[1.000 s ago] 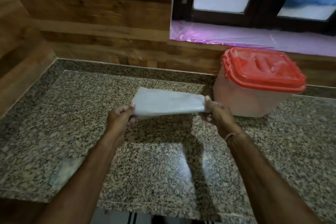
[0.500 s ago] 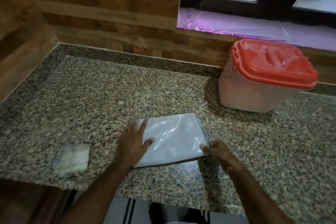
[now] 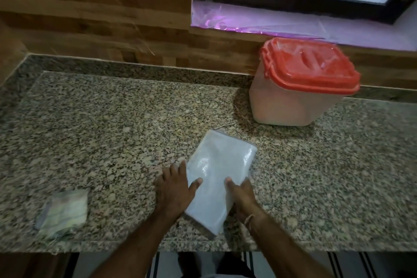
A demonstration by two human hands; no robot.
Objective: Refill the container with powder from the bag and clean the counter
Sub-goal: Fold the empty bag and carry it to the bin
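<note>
A folded white plastic bag (image 3: 217,165) lies flat on the granite counter (image 3: 112,131), slanting away from me near the front edge. My left hand (image 3: 173,189) lies flat at the bag's left edge, thumb pressing on the bag and fingers spread on the counter. My right hand (image 3: 242,196) sits at the bag's right edge, with its thumb on top and its fingers alongside. The translucent container (image 3: 286,108) stands at the back right, its red lid (image 3: 309,67) closed.
A small folded pale cloth or packet (image 3: 64,212) lies at the front left of the counter. A thin loop of string (image 3: 225,125) lies just beyond the bag. A wooden wall and a pink-lined window sill (image 3: 270,22) run behind the counter.
The bag was held up in the air between both hands, then laid down on the counter. It has since turned to point away from me, with both hands now at its near end.
</note>
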